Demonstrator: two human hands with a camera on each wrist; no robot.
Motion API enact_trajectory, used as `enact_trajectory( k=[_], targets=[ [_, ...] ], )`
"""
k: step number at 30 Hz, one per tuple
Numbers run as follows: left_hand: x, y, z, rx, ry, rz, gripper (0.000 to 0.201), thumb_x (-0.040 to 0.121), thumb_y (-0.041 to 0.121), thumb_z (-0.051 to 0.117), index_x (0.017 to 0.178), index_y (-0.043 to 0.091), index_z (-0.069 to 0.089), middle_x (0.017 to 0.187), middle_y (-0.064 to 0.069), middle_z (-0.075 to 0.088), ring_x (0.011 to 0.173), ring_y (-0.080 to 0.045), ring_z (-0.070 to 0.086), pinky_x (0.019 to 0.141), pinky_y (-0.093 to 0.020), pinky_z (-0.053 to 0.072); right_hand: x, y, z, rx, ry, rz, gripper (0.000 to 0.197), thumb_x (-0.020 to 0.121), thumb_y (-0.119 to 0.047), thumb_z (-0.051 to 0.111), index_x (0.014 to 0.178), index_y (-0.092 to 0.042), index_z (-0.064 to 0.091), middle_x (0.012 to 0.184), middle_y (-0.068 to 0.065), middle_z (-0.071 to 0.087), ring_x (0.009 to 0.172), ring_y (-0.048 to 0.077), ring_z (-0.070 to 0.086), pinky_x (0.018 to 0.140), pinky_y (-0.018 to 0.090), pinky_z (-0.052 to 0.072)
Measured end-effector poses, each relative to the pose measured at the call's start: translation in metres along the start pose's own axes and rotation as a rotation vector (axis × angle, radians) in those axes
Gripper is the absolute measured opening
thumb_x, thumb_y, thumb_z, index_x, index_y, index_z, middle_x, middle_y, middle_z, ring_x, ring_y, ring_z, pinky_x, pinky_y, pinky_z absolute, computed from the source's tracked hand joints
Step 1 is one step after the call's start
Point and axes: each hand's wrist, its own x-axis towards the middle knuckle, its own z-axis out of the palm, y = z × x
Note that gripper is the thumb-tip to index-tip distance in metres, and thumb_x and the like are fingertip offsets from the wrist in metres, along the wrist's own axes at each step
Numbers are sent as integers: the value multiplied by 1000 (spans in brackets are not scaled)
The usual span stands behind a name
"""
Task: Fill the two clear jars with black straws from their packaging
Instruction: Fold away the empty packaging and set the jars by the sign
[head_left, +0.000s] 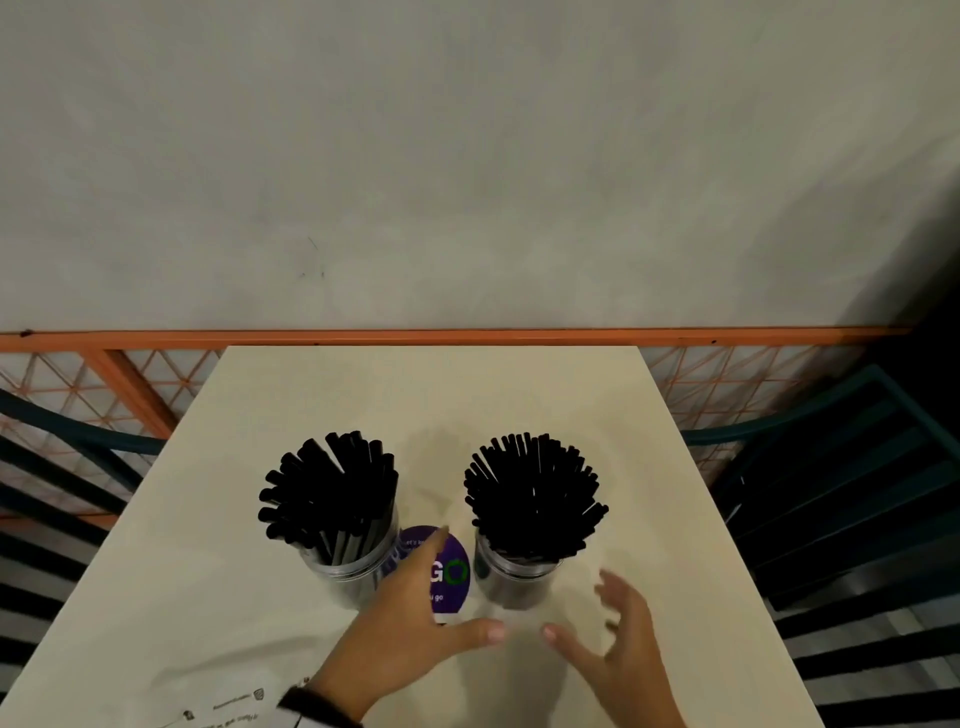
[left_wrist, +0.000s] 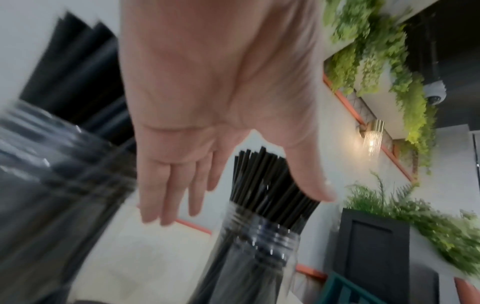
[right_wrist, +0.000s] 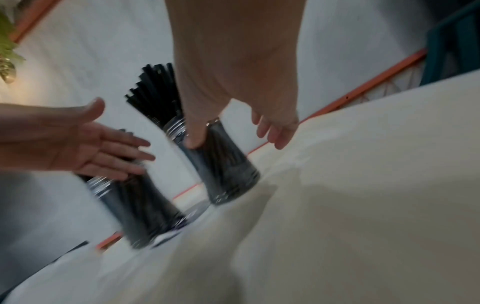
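Note:
Two clear jars stand side by side on the cream table, each packed with upright black straws. The left jar holds thicker straws; the right jar holds thinner ones. My left hand is open beside the left jar's right side, fingers straight, holding nothing. My right hand hovers open to the right of the right jar, fingers spread. The left wrist view shows my flat palm and fingers between both jars. In the right wrist view my thumb overlaps the right jar; contact is unclear.
A purple oval label lies on the table between the jars. Printed clear packaging lies flat at the near left edge. Dark slatted chairs flank the table. An orange rail with mesh runs behind it, against a grey wall.

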Motion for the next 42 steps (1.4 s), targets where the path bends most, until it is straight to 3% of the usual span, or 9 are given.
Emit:
enact_trajectory(
  k=[5, 11, 16, 20, 23, 30, 34, 38, 42],
  targets=[
    [-41, 9, -39, -198, 322, 177, 19, 63, 42, 78, 79, 37, 68, 76, 8, 72, 72, -5, 66, 65, -9, 48, -28, -11, 47, -162, -223, -143, 47, 72, -24, 73, 78, -65, 51, 73, -32, 62, 68, -6, 59, 56, 7, 41],
    [-52, -23, -86, -223, 818, 152, 37, 62, 33, 77, 91, 30, 55, 89, 7, 58, 78, -11, 53, 60, -14, 44, -19, -88, 98, -104, -195, -331, 33, 73, -24, 67, 72, -50, 48, 78, -19, 54, 82, 2, 54, 63, 5, 41],
    [-24, -59, -87, -175, 509, 30, 136, 24, 81, 70, 137, 18, 26, 128, 7, 40, 116, -13, 44, 95, -25, 36, 5, -129, 119, -105, -253, -289, 106, 50, -68, 72, 135, -27, 25, 122, -18, 31, 115, -1, 32, 97, 14, 30],
    [2, -53, -91, -297, 311, 92, 126, 24, 68, 80, 130, 27, 27, 122, 16, 46, 115, 8, 45, 88, -6, 39, 31, -144, 139, 47, -345, -387, 108, 50, -66, 76, 139, -34, 22, 135, -13, 43, 129, 10, 40, 108, 41, 39],
    [18, -40, -91, -326, 214, 174, 119, 36, 50, 87, 132, 33, 18, 126, 24, 38, 109, 27, 38, 84, 4, 35, 41, -156, 147, 61, -465, -424, 105, 51, -54, 77, 124, -67, 3, 125, -45, 35, 123, -11, 37, 113, 37, 29],
    [23, -41, -86, -415, 335, 236, 107, 48, 29, 88, 132, 33, 22, 125, 22, 41, 106, 26, 42, 83, 1, 39, 55, -152, 139, 77, -417, -407, 95, 63, -32, 81, 123, -53, 11, 128, -9, 45, 116, 1, 50, 95, 13, 44],
    [18, -59, -98, -307, 301, 209, 118, 34, 60, 84, 129, 50, 14, 136, 21, 34, 126, 12, 32, 104, -16, 31, 53, -139, 124, 55, -442, -403, 116, 50, -59, 80, 133, -50, 0, 146, -13, 27, 136, 4, 29, 108, 9, 28],
    [21, -58, -100, -231, 234, 228, 119, 32, 62, 83, 127, 53, 12, 132, 21, 37, 121, 5, 41, 102, -14, 36, 57, -138, 132, -32, -393, -486, 112, 47, -61, 79, 131, -53, 4, 133, -44, 22, 137, 2, 21, 119, 48, 2],
    [28, -45, -92, -268, 268, 252, 105, 40, 56, 84, 123, 51, 21, 128, 27, 41, 118, 17, 39, 94, -3, 35, 58, -150, 148, -49, -351, -516, 94, 51, -63, 71, 130, -45, 23, 132, -18, 39, 131, -3, 27, 118, 49, -9]
  ],
)
